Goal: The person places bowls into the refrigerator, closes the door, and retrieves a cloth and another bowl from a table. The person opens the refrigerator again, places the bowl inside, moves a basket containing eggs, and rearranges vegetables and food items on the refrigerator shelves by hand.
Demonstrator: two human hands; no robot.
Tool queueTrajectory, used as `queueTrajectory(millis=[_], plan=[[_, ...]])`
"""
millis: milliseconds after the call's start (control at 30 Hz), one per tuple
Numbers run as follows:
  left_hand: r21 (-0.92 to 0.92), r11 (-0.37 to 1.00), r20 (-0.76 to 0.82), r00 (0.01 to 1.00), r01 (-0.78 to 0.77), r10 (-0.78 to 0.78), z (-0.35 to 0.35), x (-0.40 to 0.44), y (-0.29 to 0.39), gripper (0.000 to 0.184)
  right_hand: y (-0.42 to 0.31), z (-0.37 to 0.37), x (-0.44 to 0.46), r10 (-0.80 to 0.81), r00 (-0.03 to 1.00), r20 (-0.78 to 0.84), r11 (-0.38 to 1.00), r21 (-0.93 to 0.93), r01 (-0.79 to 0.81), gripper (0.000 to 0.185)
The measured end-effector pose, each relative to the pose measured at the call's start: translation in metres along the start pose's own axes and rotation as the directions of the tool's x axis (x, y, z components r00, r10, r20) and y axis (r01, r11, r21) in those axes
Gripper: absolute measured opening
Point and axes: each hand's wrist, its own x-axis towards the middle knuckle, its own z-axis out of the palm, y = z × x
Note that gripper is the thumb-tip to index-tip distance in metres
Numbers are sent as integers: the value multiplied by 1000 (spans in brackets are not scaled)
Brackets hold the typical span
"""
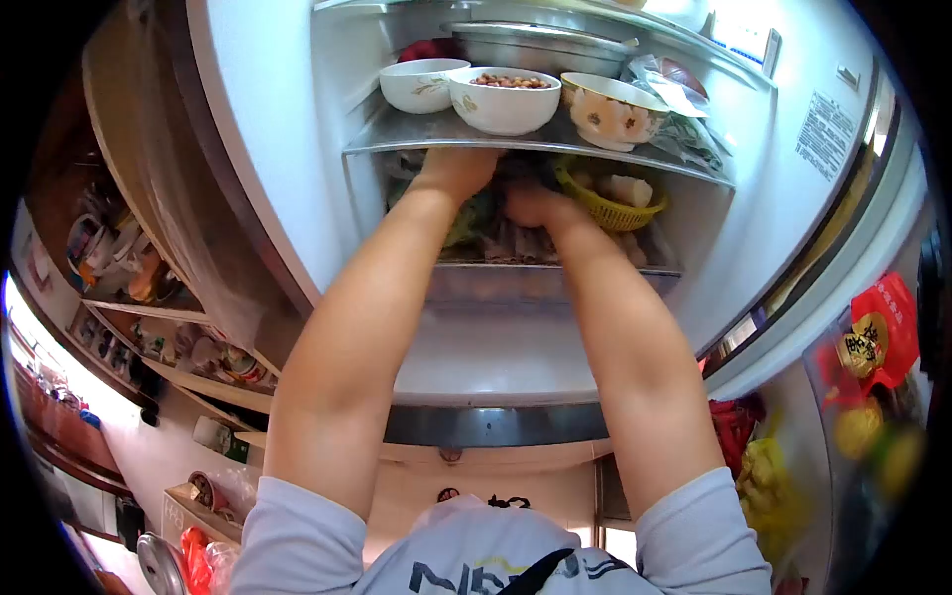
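Observation:
Both of my arms reach into the lower compartment of an open fridge. My left hand (460, 171) is just under the glass shelf (397, 137), its fingers hidden in the shadow behind the shelf's front edge. Lower and to the right, my right hand (530, 204) is among dark, crumpled bagged items (516, 243); its fingers are mostly hidden too. Close by on its right is a yellow plastic basket (620, 212) holding a pale, cylindrical piece of food (631, 190). Leafy green stuff (466, 224) lies below my left hand. What either hand grips does not show.
On the shelf above stand a white bowl (421, 87), a bowl of reddish nuts or beans (504, 111), a flowered bowl (612, 117) and a metal pan (540, 48). Plastic bags (684, 134) lie at right. A cluttered cabinet (149, 307) stands left; the door holds a red packet (878, 332).

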Motion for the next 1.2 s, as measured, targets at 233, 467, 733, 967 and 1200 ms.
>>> queueTrajectory(millis=[233,467,733,967,1200], plan=[[-150,987,-6,999,47,-49,-5,-3,23,29,-15,7,-52,160,984,-79,931,342,-124,46],[-132,991,187,982,20,6,-5,0,48,30,-31,-33,-97,264,958,109,860,424,-285,57],[-197,980,163,986,8,25,22,-5,48,23,-33,-28,-93,214,973,85,895,381,-230,59],[-215,969,304,951,120,-51,35,3,56,25,-34,-25,-94,236,968,82,892,377,-250,62],[-485,849,280,957,208,-75,32,8,60,33,-36,-15,-94,316,946,71,889,327,-321,54]])
